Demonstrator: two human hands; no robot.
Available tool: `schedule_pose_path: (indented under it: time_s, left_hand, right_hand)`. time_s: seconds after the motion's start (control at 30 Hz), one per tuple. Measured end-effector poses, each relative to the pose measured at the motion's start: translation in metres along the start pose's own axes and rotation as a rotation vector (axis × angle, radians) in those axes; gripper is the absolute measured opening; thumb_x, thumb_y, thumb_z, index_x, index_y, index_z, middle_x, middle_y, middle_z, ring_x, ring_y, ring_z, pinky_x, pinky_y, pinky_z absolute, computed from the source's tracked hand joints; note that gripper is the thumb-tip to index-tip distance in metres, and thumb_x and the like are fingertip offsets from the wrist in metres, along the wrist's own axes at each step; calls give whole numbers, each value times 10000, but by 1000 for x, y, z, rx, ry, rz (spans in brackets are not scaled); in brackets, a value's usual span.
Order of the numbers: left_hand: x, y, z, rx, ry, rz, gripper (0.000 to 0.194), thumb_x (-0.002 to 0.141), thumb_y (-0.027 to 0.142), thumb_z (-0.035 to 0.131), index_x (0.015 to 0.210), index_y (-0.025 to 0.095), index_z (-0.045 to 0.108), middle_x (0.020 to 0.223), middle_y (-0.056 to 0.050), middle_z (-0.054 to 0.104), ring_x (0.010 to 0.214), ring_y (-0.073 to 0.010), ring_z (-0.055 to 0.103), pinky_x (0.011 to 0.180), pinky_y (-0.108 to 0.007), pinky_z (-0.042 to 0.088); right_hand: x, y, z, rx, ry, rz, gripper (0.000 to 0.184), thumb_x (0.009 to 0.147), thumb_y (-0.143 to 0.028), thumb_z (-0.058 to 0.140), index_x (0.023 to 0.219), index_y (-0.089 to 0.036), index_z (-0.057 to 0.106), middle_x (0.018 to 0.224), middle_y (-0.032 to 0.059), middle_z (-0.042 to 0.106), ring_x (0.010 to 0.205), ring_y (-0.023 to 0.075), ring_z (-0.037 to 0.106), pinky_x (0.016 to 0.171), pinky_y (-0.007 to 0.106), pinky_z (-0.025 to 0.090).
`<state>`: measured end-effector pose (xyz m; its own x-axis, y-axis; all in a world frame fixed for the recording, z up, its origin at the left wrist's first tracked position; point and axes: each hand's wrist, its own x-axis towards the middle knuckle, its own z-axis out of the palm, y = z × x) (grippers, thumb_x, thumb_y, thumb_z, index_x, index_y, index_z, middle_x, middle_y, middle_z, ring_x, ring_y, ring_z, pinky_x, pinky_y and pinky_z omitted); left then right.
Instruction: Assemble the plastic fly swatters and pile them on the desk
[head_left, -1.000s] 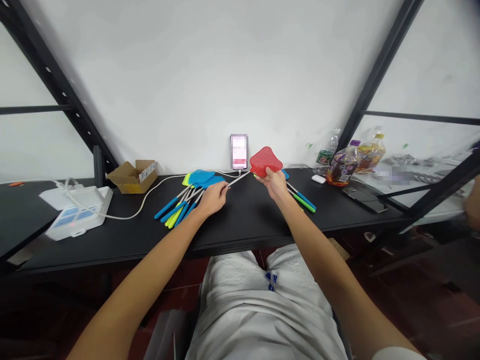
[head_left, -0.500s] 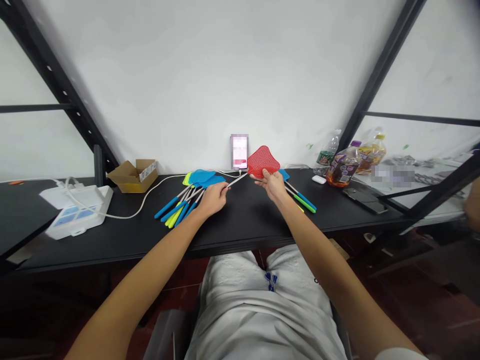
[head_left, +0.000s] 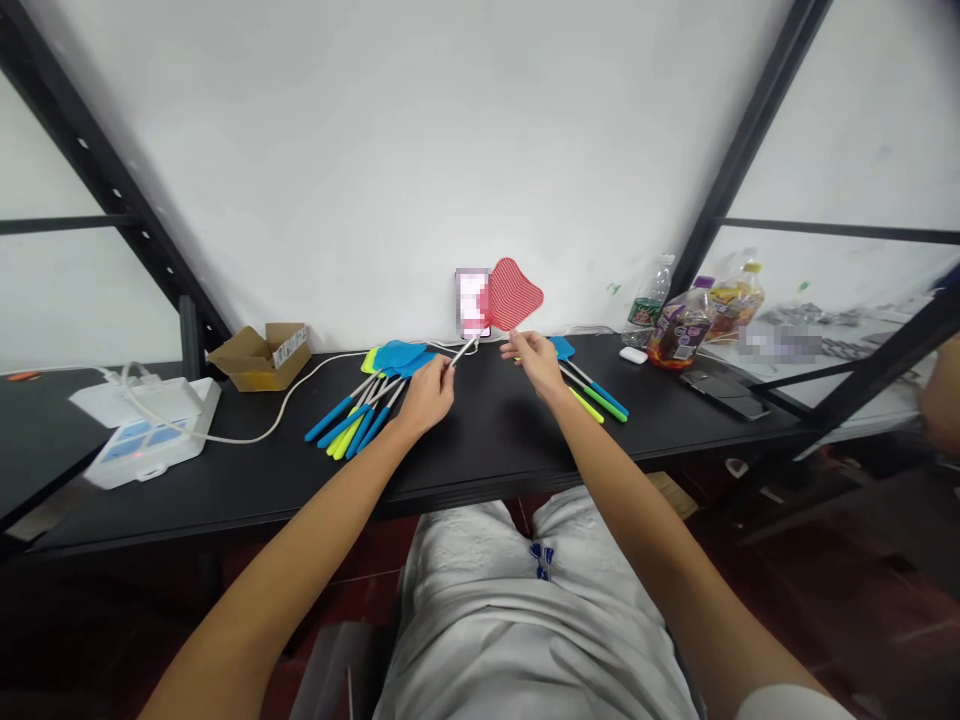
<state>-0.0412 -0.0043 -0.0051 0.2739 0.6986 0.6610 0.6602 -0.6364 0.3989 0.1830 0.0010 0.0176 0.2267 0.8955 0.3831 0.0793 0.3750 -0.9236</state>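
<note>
A red fly swatter [head_left: 516, 294] is raised over the desk, its perforated head tilted up in front of the wall. My left hand [head_left: 427, 395] is closed round the lower part of its metal rod; the grip is hidden in the hand. Just below the red head is my right hand [head_left: 534, 360], its fingers apart and seemingly clear of the swatter. To the left of my left hand lies a pile of blue and yellow-green fly swatters [head_left: 401, 356], handles toward me. A few more fly swatters [head_left: 600, 392] lie beyond my right hand.
A phone [head_left: 472, 303] leans against the wall. On the left are an open cardboard box [head_left: 259, 362] and a white power strip [head_left: 154, 435] with cables. Bottles [head_left: 681, 325], a white earphone case [head_left: 634, 355] and a dark phone [head_left: 726, 394] are on the right. Black metal posts flank the desk [head_left: 480, 455].
The red swatter's head has risen and tilted more upright. My right hand, which was touching the head, has come off it and is now below it.
</note>
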Motion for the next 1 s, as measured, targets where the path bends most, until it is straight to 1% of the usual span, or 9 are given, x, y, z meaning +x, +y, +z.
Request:
schedule_pose_path:
  time_s: [0.1, 0.17, 0.23, 0.33, 0.5, 0.6, 0.67, 0.87, 1.0]
  left_hand:
    - [1, 1, -5, 21, 128, -103, 151, 957, 315, 453, 932, 196, 543, 765, -27, 607, 721, -184, 571, 716, -311, 418]
    - [1, 0, -10, 53, 197, -171, 179, 960, 360, 470, 891, 203, 522, 740, -20, 592, 706, -183, 563, 708, -309, 407]
    - [2, 0, -16, 104, 251, -217, 228, 969, 401, 461, 856, 208, 506, 726, -22, 585, 710, -190, 564, 701, -309, 395]
    - [4, 1, -25, 199, 307, -268, 303, 999, 435, 391, 829, 210, 502, 737, -44, 593, 741, -210, 577, 705, -314, 385]
    - [6, 0, -37, 320, 370, -359, 252, 1007, 358, 369, 990, 188, 554, 914, -105, 656, 873, -255, 618, 764, -334, 405]
    - [7, -2, -41, 335, 398, -385, 261, 1001, 286, 366, 1178, 182, 527, 1032, -119, 660, 953, -266, 624, 807, -343, 422]
    - [7, -2, -42, 353, 396, -393, 282, 996, 274, 371, 1212, 178, 524, 1078, -129, 646, 1001, -273, 620, 839, -352, 432]
    - [6, -1, -43, 458, 252, -534, 266, 969, 291, 412, 1058, 178, 635, 1137, -167, 595, 1018, -321, 624, 850, -425, 474]
    - [6, -1, -45, 495, 134, -600, 273, 938, 236, 450, 1132, 154, 624, 1153, -196, 617, 1099, -353, 599, 856, -461, 490]
  right_hand:
    - [2, 2, -8, -385, 144, -55, 310, 925, -442, 499, 814, -169, 594, 889, 91, 713, 900, 209, 675, 852, 334, 497]
    - [1, 4, -12, -698, 204, -7, 216, 886, -360, 544, 860, -160, 620, 988, 123, 698, 1016, 261, 638, 924, 390, 462]
    - [-1, 4, -15, -944, 199, 78, 215, 846, -307, 578, 973, -147, 643, 1121, 161, 662, 1119, 311, 590, 965, 439, 429]
    - [-5, 4, -15, -1132, 122, 184, 332, 837, -296, 585, 1118, -128, 640, 1244, 196, 601, 1206, 355, 538, 1007, 489, 394]
    - [-4, 4, -15, -1242, 33, 301, 413, 821, -294, 613, 1187, -103, 630, 1286, 218, 575, 1248, 384, 513, 1021, 514, 389]
    - [-3, 6, -17, -1270, 16, 304, 447, 810, -265, 627, 1222, -95, 615, 1298, 223, 572, 1251, 383, 514, 1015, 505, 404]
    - [-4, 5, -19, -1282, 9, 301, 456, 803, -231, 633, 1234, -86, 607, 1299, 229, 571, 1257, 378, 514, 1011, 491, 418]
    - [-4, 2, -21, -1277, -49, 321, 468, 811, -158, 622, 1270, -76, 589, 1279, 241, 592, 1245, 359, 547, 965, 439, 477]
    - [-1, 6, -22, -1269, -102, 331, 408, 804, -130, 621, 1210, -89, 640, 1215, 233, 641, 1175, 356, 613, 933, 437, 504]
